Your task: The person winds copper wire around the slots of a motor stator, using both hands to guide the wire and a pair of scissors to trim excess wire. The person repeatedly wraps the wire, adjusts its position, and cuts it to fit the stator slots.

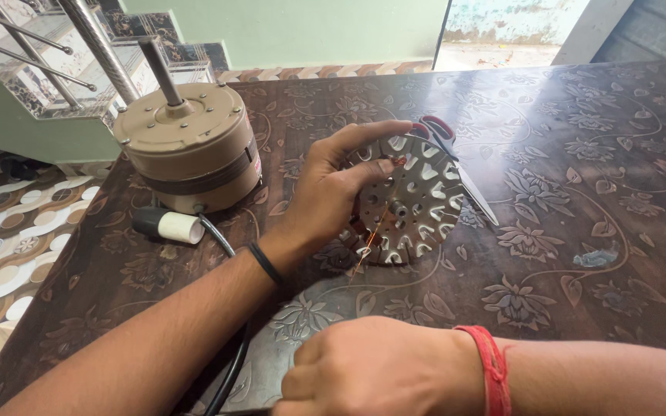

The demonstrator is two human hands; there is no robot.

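- The right hand (383, 366) is curled near the bottom edge; its fingers fold under, so whatever they pinch is hidden.
- The left hand (333, 192) covers the left part of the slotted metal disc (414, 200).
- The scissors (456, 166) lie partly behind that disc; only one red handle and a blade show.
- The black cable (229, 370) runs under the left forearm and off the bottom edge.
- The thin copper wire (369, 239) is too fine to follow.
- The counter (580, 154) is cut off at right.

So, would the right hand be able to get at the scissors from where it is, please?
Probably yes: the right hand is closed but near, and the scissors lie open to it beyond the round metal stator that the left hand holds.
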